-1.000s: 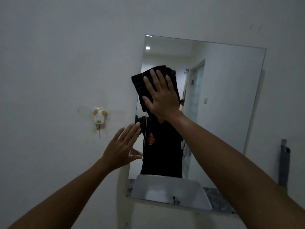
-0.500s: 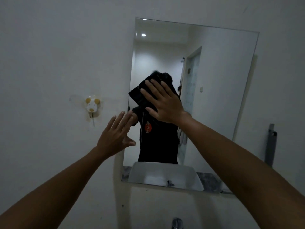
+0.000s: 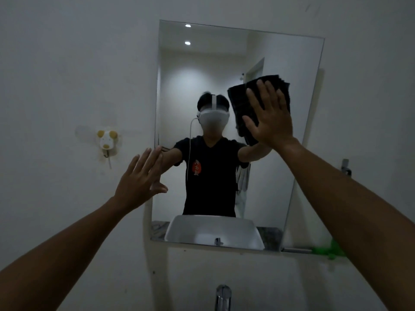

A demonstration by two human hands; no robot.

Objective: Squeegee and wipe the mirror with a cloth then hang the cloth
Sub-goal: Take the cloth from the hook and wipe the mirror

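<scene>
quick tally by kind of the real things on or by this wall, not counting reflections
mirror: 1
black cloth: 1
wall hook: 1
tap: 1
hands: 2, left hand, right hand
total: 6

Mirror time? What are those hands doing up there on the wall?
A person is wiping the mirror with a black cloth. The right hand presses the cloth flat against the glass, on its right side. The left hand is open and empty at the mirror's left edge. A little animal-shaped hook on the wall has no cloth on it yet.
</scene>
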